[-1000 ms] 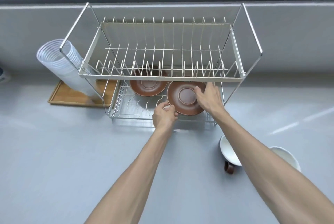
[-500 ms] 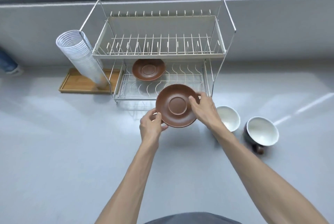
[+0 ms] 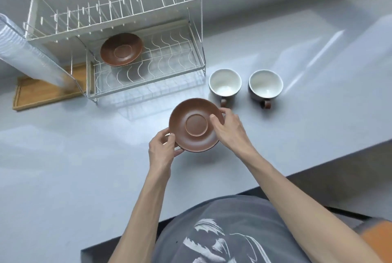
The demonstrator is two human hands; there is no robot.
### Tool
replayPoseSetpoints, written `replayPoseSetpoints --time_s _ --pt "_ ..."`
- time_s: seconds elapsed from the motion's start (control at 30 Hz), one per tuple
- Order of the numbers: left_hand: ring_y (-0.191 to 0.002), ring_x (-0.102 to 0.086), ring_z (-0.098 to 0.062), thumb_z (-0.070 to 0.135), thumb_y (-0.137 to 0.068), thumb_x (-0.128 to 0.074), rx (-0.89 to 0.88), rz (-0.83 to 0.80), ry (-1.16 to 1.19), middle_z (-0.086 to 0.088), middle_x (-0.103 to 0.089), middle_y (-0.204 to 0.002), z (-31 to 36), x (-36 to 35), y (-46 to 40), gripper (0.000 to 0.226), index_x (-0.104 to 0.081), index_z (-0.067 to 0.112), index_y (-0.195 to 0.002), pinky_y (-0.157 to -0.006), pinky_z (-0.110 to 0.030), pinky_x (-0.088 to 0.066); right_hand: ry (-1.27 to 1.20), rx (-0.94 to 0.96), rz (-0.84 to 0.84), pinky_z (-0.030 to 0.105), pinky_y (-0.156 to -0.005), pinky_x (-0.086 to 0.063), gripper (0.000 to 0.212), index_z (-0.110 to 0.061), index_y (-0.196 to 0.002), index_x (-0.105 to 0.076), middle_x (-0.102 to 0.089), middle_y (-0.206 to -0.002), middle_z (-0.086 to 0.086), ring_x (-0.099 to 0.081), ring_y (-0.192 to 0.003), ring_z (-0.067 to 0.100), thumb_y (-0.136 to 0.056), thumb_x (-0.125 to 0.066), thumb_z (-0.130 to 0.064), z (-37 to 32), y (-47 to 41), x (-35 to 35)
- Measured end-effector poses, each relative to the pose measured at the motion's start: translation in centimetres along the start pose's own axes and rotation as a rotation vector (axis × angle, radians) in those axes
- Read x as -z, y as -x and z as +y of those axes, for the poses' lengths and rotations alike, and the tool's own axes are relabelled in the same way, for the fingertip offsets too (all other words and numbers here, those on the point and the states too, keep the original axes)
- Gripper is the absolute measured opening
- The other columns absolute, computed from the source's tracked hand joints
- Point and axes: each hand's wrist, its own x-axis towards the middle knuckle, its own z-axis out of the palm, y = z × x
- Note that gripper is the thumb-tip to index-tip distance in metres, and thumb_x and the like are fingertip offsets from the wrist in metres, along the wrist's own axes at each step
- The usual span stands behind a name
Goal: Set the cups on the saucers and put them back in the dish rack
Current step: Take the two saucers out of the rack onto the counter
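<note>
Two hands on one brown saucer, held over the grey counter just near of the dish rack. Left hand pinches the near-left rim, thumb on top; right hand grips the right rim, thumb on the upper face. Saucer looks slightly tilted; whether its underside touches the counter cannot be told

Second saucer sits alone on the rack's lower shelf, leaning on the wires. Two white-lined cups, left cup and right cup, stand upright on the counter right of the rack, handles toward the near side, apart from each other

Risks, as judged:
- Held saucer is just near the left cup's handle; setting it down further right could knock that cup
- Rim-only grip: releasing one hand early could tip the saucer and clatter it onto the counter
- Returning a cup on its saucer under the low upper tier could catch the cup on the wires
- Wavy shelf wires give uneven footing; a loaded saucer may rock and shed its cup
</note>
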Motion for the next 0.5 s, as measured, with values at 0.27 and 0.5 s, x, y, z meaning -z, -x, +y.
replayPoseSetpoints --time_s 0.27,0.5 --pt "-0.076 -0.075 -0.015 0.014 -0.096 -0.051 0.040 -0.178 -0.218 -0.012 -0.072 -0.110 -2.9 -5.0 1.0 0.029 -0.064 0.012 -0.122 -0.080 -0.038 -0.062 -0.049 -0.158 0.112 0.041 -0.103 -0.044 0.055 -0.019 -0.143 -0.045 -0.054 -0.135 0.010 -0.055 -0.119 0.027 -0.096 -0.046 -0.050 6.8 2.2 3.2" --pt "-0.074 -0.073 -0.017 0.015 -0.095 -0.052 0.000 -0.312 -0.344 -0.008 -0.071 -0.099 -3.6 -10.3 1.9 0.029 -0.065 0.011 -0.120 -0.077 -0.037 -0.063 -0.109 -0.282 0.246 0.039 -0.100 -0.040 0.055 -0.018 -0.143 -0.044 -0.050 -0.138 0.013 -0.052 -0.123 0.028 -0.098 -0.046 -0.049 11.1 2.7 6.4"
